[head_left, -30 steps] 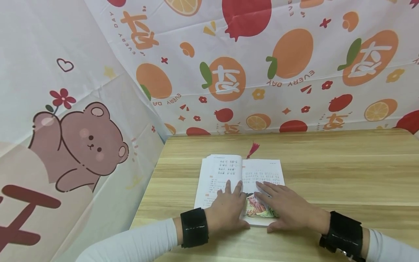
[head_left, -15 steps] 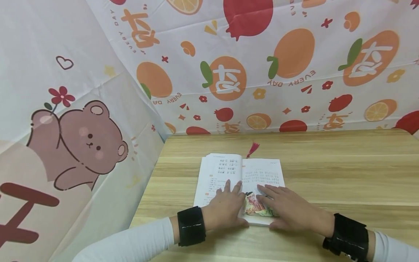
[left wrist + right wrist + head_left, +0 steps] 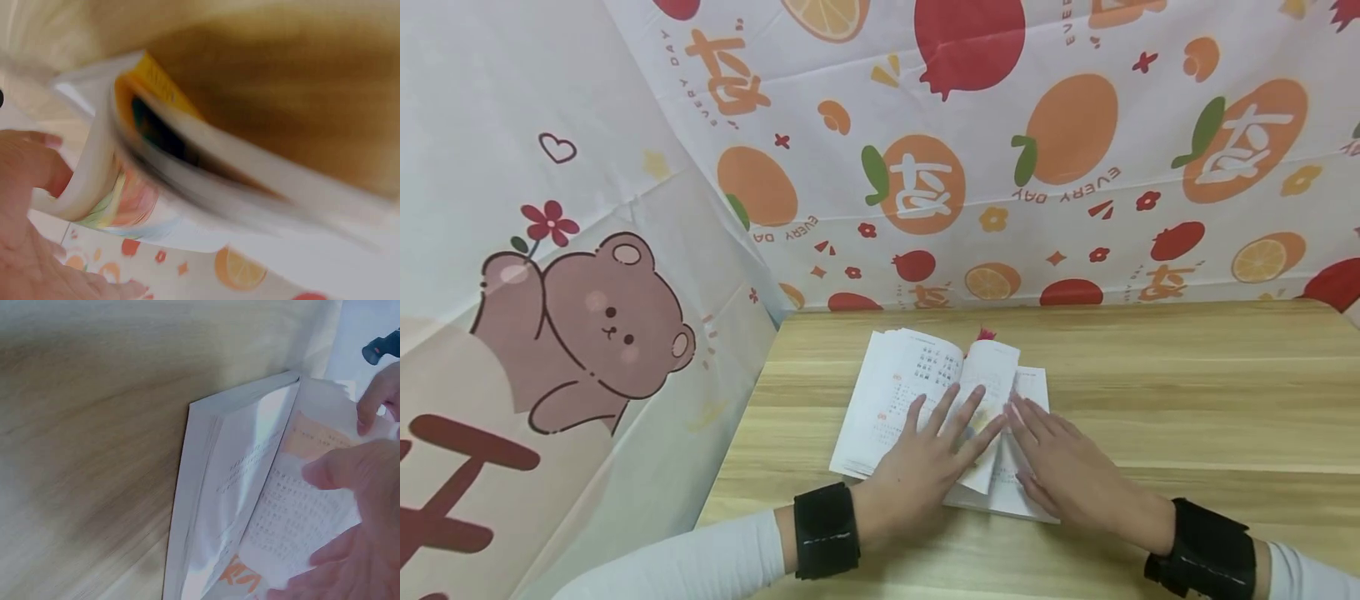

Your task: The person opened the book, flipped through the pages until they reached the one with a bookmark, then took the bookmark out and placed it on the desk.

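Note:
An open book (image 3: 917, 400) lies on the table, its left half raised. A leaf (image 3: 994, 362) stands partly lifted over the right half, curving up from the spine. My left hand (image 3: 917, 462) lies with spread fingers across the left page and the lifted leaf. My right hand (image 3: 1071, 475) has its straight fingertips right at that leaf's edge, over the right page (image 3: 1033, 385). In the left wrist view the blurred book shows a yellow cover edge (image 3: 159, 87). The right wrist view shows the thumb (image 3: 331, 472) apart from the fingers, over printed text.
A red tassel (image 3: 987, 334) shows beyond the book's far edge. The wooden table (image 3: 1210, 400) extends to the right of the book. Behind it hangs a fruit-patterned cloth (image 3: 842, 192), and a bear-printed cloth (image 3: 617, 325) hangs on the left.
A leaf with a picture has risen from the right side and tilts left. Both hands have shifted; the left fingers now reach onto the leaf. The book's left half has lifted, and the tassel is partly hidden.

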`<state>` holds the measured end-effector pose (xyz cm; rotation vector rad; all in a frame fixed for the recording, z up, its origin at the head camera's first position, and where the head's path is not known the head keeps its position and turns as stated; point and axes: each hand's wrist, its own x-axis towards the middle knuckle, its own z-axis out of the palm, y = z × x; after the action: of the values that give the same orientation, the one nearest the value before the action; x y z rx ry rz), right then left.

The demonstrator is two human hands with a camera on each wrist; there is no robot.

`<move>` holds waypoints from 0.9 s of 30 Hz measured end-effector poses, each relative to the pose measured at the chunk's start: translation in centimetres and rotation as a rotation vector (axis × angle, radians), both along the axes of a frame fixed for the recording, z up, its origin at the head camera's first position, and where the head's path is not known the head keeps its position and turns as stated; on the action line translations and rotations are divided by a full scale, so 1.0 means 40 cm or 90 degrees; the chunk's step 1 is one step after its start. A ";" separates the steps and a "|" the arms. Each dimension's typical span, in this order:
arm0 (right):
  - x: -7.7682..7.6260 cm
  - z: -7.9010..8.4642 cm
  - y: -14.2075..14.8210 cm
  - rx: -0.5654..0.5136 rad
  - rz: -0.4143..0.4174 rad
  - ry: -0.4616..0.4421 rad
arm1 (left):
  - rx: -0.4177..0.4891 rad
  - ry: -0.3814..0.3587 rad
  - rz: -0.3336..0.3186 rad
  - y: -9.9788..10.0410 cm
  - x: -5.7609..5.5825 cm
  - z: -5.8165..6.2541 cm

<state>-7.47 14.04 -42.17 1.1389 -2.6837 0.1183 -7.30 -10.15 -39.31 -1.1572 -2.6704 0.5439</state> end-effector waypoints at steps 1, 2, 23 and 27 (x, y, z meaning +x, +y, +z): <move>-0.001 -0.003 0.003 0.004 -0.016 -0.011 | -0.018 0.031 -0.004 -0.003 -0.004 0.004; -0.002 -0.005 0.007 0.005 -0.024 -0.026 | -0.038 0.056 -0.009 -0.005 -0.009 0.007; -0.047 -0.006 0.045 0.065 0.027 -0.242 | -0.043 -0.323 0.081 -0.051 -0.109 0.015; -0.045 -0.012 0.048 0.066 0.032 -0.213 | -0.030 -0.344 0.079 -0.051 -0.119 0.005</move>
<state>-9.28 15.95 -42.64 1.3232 -2.9813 0.1952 -12.07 -12.19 -39.11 -1.3104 -3.2145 0.3501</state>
